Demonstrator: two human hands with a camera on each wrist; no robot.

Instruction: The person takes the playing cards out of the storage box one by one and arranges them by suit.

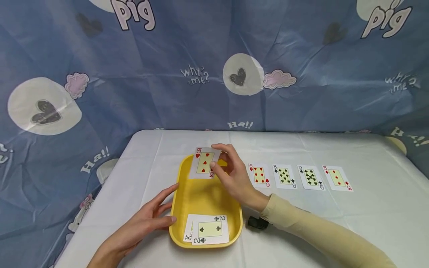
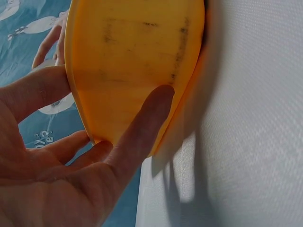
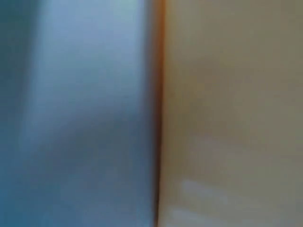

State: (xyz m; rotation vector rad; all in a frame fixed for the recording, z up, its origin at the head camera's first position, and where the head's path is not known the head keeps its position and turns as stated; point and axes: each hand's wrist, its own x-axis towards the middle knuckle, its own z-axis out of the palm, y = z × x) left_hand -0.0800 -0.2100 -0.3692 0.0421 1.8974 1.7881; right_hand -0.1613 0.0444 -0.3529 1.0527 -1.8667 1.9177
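Between thumb and fingers my right hand [image 1: 236, 182] pinches a three of hearts playing card [image 1: 203, 163], face up above the far end of a yellow tray [image 1: 204, 193]. My left hand [image 1: 145, 221] touches the tray's left side with its fingers spread. In the left wrist view, fingertips of the left hand [image 2: 80, 156] meet the rim and the thumb presses on the outer wall of the yellow tray [image 2: 137, 52]. A two of clubs [image 1: 210, 230] lies in the tray's near end, overlapping a king [image 1: 187, 227]. The right wrist view is too blurred to show the hand.
Right of the tray lie a six of hearts [image 1: 259, 175], a black eight [image 1: 285, 176], a nine of clubs [image 1: 311, 177] and a three of diamonds [image 1: 337, 178]. A small black object [image 1: 257, 223] sits beside the right sleeve. White cloth covers the table [image 1: 375, 223]; a blue patterned sheet [image 1: 201, 104] hangs behind.
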